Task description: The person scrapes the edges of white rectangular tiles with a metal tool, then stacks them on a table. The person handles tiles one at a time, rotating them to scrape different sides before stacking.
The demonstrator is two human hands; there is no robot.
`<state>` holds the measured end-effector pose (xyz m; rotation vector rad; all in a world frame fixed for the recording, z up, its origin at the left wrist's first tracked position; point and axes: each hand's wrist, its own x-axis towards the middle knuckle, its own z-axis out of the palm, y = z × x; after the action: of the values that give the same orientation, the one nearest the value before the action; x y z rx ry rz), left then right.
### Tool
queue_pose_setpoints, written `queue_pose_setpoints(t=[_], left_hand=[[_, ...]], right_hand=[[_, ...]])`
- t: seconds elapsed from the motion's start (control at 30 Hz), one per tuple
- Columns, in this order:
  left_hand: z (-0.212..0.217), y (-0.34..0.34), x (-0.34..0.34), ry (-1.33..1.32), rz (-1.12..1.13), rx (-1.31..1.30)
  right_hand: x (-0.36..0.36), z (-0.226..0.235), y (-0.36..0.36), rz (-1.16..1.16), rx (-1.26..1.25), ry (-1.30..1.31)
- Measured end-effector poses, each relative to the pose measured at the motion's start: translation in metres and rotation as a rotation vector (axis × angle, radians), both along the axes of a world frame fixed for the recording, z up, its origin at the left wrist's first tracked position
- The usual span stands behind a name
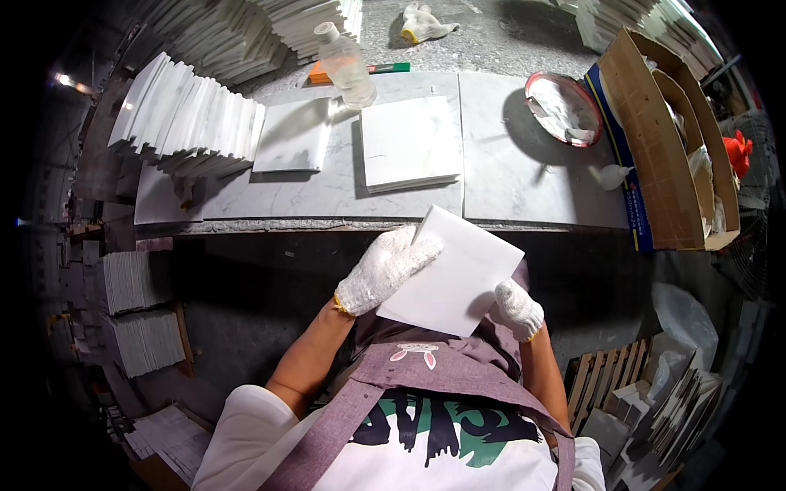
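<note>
While your left hand (381, 268) and right hand (517, 310) hold the tile (460, 277) between gloved fingers above your apron (465, 365), near the table (508, 180), you seem to be checking it, so turning it calls for even grip.

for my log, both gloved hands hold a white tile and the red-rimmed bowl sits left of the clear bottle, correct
No: the head view shows the red-rimmed bowl right of the clear bottle; the gloved left hand and gloved right hand do hold a white tile.
</note>
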<state>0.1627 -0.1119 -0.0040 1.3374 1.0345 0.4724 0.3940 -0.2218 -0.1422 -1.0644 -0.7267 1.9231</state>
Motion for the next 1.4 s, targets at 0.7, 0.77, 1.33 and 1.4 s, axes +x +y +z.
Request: queue_pose_setpoints(t=[0.7,0.77,1.33,1.4], left_hand=[[0.005,0.012,0.009,0.038,-0.087,-0.123],[0.004,0.014,0.008,0.025,-0.099,-0.139],[-0.014,0.022,0.010,-0.173,-0.271,-0.080],[-0.014,0.025,0.014,-0.249,-0.303,-0.077]], right_hand=[[-0.013,0.037,-0.005,-0.102,0.019,-0.189],[-0.016,0.049,-0.008,-0.150,0.030,-0.193],[-0.042,0.070,-0.038,-0.382,0.229,-0.511],[-0.045,0.068,-0.038,-0.419,0.275,-0.539]])
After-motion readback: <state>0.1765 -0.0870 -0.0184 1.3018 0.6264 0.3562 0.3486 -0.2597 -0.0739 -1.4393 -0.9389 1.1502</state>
